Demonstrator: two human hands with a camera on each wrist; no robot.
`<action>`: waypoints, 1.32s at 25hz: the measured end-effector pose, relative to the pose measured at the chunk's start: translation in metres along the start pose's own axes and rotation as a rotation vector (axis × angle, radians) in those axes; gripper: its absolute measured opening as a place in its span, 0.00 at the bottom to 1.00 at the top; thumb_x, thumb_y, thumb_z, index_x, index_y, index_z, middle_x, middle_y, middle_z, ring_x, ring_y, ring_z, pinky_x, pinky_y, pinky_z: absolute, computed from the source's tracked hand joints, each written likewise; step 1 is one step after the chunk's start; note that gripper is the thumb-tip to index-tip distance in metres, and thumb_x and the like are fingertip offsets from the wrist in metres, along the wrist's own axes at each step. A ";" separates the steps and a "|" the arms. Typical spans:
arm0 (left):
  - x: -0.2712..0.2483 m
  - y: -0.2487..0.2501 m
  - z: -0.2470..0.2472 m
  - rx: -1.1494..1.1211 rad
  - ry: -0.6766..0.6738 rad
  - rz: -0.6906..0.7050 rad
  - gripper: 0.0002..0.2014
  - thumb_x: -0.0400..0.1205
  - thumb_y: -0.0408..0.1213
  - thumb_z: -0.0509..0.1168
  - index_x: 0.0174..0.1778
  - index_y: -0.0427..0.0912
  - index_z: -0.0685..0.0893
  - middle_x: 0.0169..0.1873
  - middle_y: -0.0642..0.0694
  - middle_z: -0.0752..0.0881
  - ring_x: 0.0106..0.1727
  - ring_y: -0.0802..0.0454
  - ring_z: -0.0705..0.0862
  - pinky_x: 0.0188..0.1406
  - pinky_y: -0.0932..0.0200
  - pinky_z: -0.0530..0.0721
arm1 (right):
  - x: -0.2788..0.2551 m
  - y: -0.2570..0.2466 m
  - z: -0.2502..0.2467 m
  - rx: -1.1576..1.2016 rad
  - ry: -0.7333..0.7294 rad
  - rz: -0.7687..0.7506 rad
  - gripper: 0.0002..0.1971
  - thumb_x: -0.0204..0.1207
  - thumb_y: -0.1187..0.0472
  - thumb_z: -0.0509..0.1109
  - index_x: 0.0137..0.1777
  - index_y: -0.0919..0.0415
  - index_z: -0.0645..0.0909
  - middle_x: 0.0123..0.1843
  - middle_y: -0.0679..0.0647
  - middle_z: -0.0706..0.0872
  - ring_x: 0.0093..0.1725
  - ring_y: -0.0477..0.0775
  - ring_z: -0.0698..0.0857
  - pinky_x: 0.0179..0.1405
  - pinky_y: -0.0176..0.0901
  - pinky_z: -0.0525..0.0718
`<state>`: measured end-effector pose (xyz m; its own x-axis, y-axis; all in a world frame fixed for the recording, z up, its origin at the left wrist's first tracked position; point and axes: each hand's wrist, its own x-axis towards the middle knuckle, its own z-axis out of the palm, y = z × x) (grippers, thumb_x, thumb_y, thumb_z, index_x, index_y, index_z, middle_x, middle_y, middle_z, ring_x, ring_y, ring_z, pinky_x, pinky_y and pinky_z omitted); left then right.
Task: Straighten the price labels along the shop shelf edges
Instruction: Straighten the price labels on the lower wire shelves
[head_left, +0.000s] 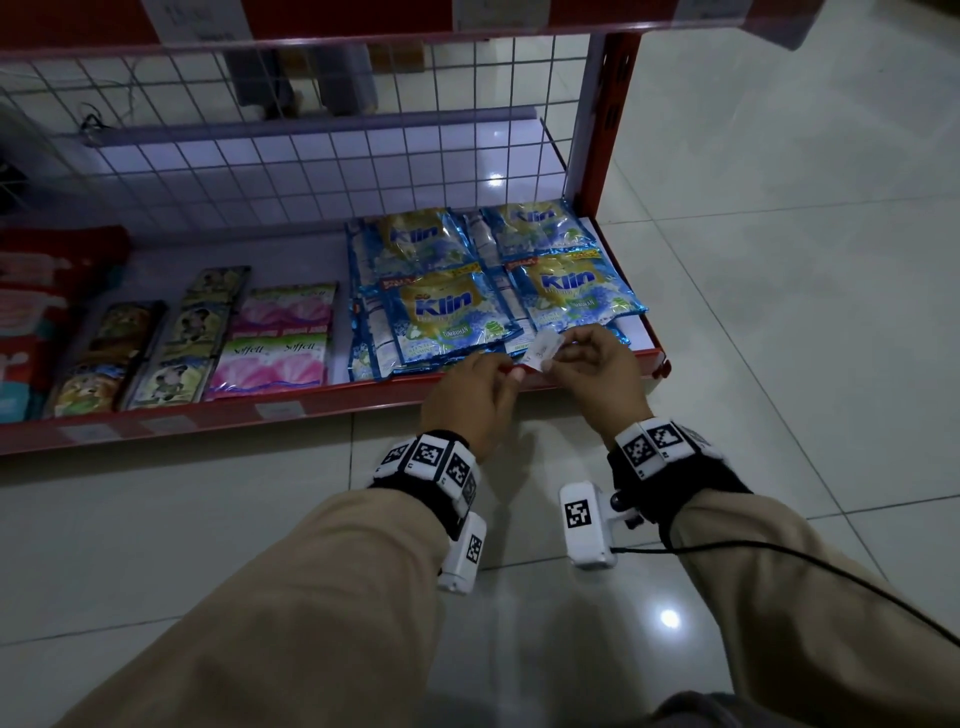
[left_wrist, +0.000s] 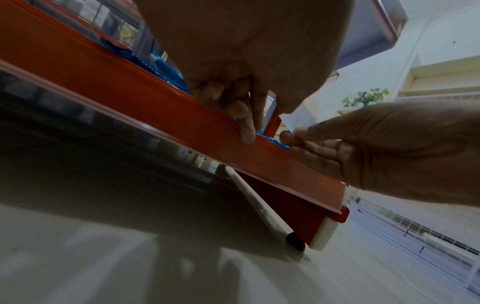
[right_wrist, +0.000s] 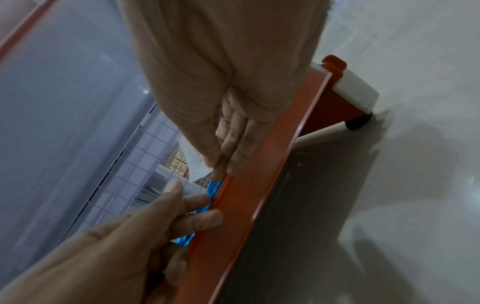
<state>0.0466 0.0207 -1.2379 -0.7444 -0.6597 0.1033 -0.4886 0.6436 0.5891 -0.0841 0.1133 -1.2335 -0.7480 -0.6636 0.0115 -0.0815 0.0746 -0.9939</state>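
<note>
A small white price label (head_left: 543, 351) is out of the red shelf edge strip (head_left: 363, 395), held just above its right end. My right hand (head_left: 551, 357) pinches the label between thumb and fingers; in the right wrist view the label (right_wrist: 195, 164) sticks out past those fingertips. My left hand (head_left: 511, 371) is just left of it, its fingers (right_wrist: 205, 220) resting on the strip's top rim, thumb near the label's corner. The left wrist view shows one left finger (left_wrist: 246, 131) pressing on the red strip (left_wrist: 155, 115) beside the label (left_wrist: 298, 119).
Blue Klin sachets (head_left: 467, 306) lie right behind the hands, pink sachets (head_left: 275, 358) further left. Other labels (head_left: 280, 409) sit in the strip to the left. A red upright post (head_left: 613, 119) and wire grid close the shelf's right end. Tiled floor (head_left: 779, 260) lies to the right.
</note>
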 end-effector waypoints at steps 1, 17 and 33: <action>0.000 0.000 -0.001 -0.028 0.007 -0.008 0.17 0.86 0.51 0.55 0.61 0.47 0.80 0.54 0.48 0.84 0.53 0.49 0.82 0.51 0.50 0.82 | -0.002 -0.001 0.003 0.061 -0.018 0.051 0.15 0.69 0.77 0.74 0.51 0.64 0.76 0.40 0.54 0.86 0.36 0.41 0.87 0.36 0.31 0.84; -0.004 -0.002 -0.009 0.338 0.005 0.122 0.11 0.84 0.43 0.56 0.53 0.48 0.83 0.48 0.49 0.85 0.51 0.48 0.80 0.47 0.54 0.77 | 0.005 -0.002 -0.009 -0.537 -0.039 -0.363 0.03 0.77 0.64 0.71 0.49 0.58 0.84 0.42 0.47 0.88 0.44 0.44 0.85 0.48 0.44 0.85; -0.012 -0.021 -0.014 0.355 -0.055 0.038 0.14 0.87 0.45 0.53 0.66 0.48 0.75 0.56 0.43 0.75 0.43 0.42 0.80 0.33 0.52 0.74 | 0.003 0.006 0.021 -0.843 -0.137 -0.389 0.08 0.74 0.61 0.71 0.51 0.53 0.87 0.50 0.54 0.85 0.56 0.60 0.73 0.56 0.56 0.73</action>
<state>0.0726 0.0095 -1.2401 -0.7835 -0.6173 0.0710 -0.5807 0.7681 0.2699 -0.0730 0.0960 -1.2419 -0.4881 -0.8333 0.2596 -0.7999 0.3080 -0.5150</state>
